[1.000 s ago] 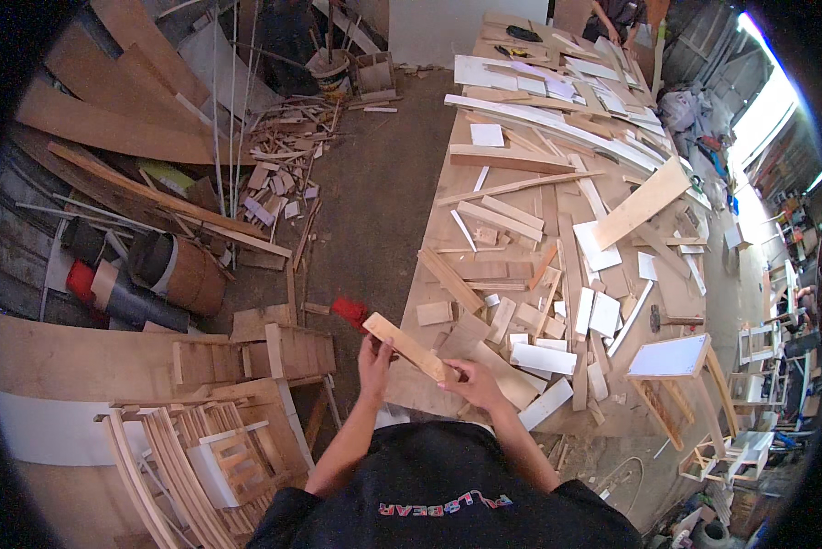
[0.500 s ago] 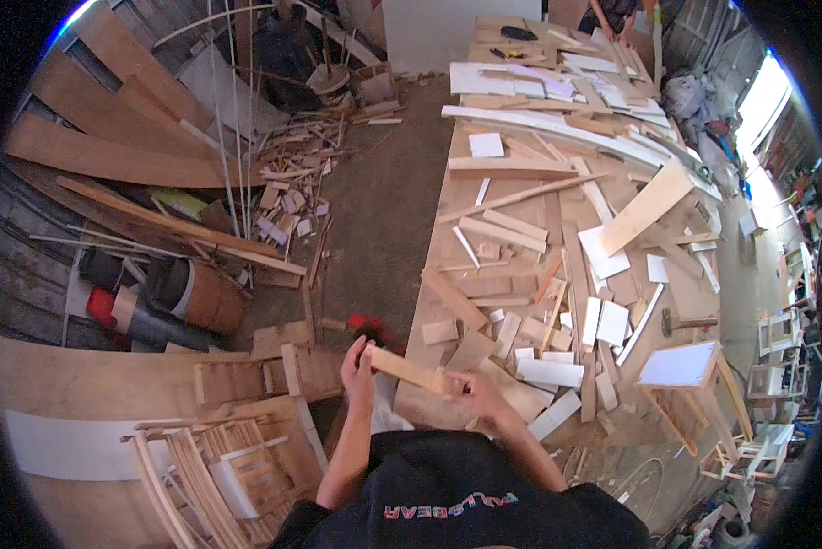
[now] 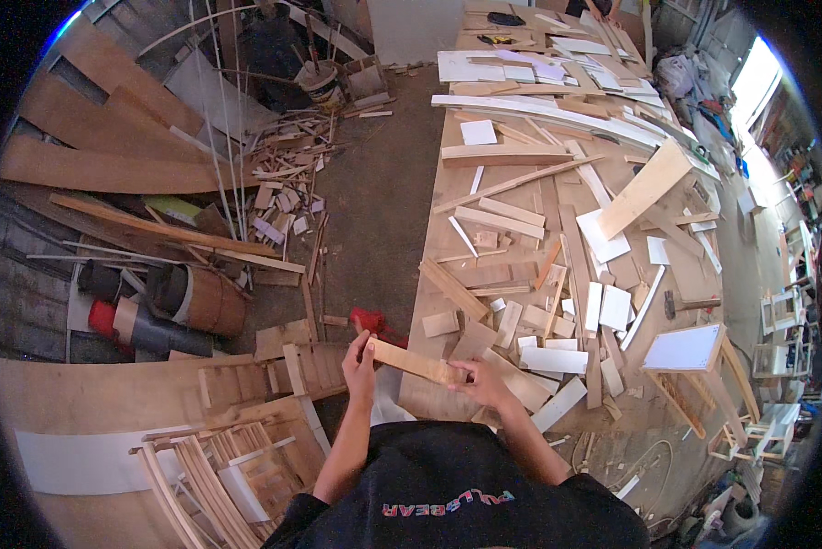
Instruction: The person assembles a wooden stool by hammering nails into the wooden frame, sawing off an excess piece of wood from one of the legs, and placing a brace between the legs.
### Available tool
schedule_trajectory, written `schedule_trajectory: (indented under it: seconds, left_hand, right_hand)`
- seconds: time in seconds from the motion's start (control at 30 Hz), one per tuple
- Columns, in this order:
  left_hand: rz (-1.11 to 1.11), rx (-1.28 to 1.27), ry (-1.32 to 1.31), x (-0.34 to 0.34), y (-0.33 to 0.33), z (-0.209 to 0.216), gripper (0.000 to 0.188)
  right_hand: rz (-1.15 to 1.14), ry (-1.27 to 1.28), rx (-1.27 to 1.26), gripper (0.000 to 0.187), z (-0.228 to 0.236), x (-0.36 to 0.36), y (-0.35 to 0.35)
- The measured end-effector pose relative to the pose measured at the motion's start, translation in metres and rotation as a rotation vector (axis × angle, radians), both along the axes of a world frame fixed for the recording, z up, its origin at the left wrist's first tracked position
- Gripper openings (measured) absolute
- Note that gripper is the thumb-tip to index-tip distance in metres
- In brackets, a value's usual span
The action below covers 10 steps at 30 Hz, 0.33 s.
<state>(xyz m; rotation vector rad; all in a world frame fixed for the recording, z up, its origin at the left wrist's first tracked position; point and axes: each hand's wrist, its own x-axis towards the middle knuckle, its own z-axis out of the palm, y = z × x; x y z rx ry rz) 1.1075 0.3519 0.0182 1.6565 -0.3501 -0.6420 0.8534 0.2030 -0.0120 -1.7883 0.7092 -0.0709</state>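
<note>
A short flat wooden board (image 3: 411,360) is held level in front of my body, one end in each hand. My left hand (image 3: 360,366) closes on its left end, with fingers along the edge. Gripping the right end is my right hand (image 3: 477,382), the thumb and fingers pinching it. The board is pale yellow wood and hangs by the near left corner of a big worktable (image 3: 438,247). Just beyond my left hand lies a bright red thing (image 3: 374,322), whose kind I cannot make out.
Wooden offcuts and white boards (image 3: 557,360) cover the worktable. At right stand a small white-topped stool (image 3: 684,352) and a hammer (image 3: 693,304). Scrap wood (image 3: 287,174) and a barrel (image 3: 211,297) lie left. Stacked wooden frames (image 3: 219,467) sit lower left. Another person (image 3: 596,11) is at the far end.
The view has shifted slightly. The board stays in both hands, its right end a little higher, and the red thing beyond my left hand shows more.
</note>
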Motion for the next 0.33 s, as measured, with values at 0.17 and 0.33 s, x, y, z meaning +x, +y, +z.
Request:
schedule_trajectory:
  seconds: [0.17,0.33]
  left_hand:
    - [0.03,-0.042,0.146,-0.01,-0.004,0.01,0.045]
    - [0.109,0.004,0.16,-0.009,0.016,0.005,0.04]
  right_hand:
    - [-0.015,0.0,0.085,0.062,0.005,-0.001,-0.001]
    - [0.094,0.061,-0.105,0.066,-0.005,0.007,-0.003]
